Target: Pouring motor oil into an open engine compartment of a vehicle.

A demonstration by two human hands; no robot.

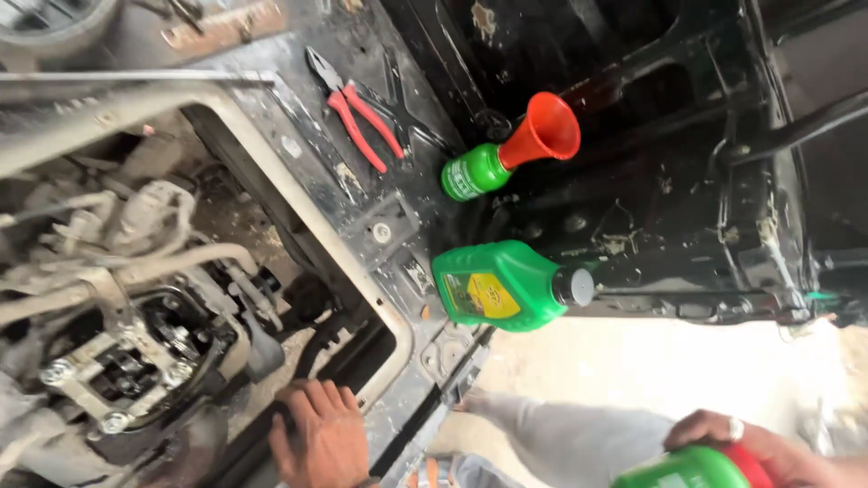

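Bottle in hand: green bottle [683, 470] with red top, bottom right edge, off the vehicle floor.
Right hand [768, 447]: fingers wrapped round its cap end.
Left hand [321, 438]: flat, fingers spread on the rim of the engine opening [298, 199], pinching nothing.
Step, my read: opening that bottle.
Next needs: a firm twist, bottle upright.
Nearby: green jug [502, 285], small green bottle with orange funnel [542, 131], red pliers [357, 113].

— What's in the right hand [768, 447]?
— A green plastic bottle [683, 470] with a red top, lying tilted, its body jutting left past the fingers; the bottom edge of the view cuts it off.
— And the left hand [318, 438]?
— Flat, fingers spread, on the dark rim of the engine opening [375, 298], fingertips pointing up toward the exposed engine [127, 361].
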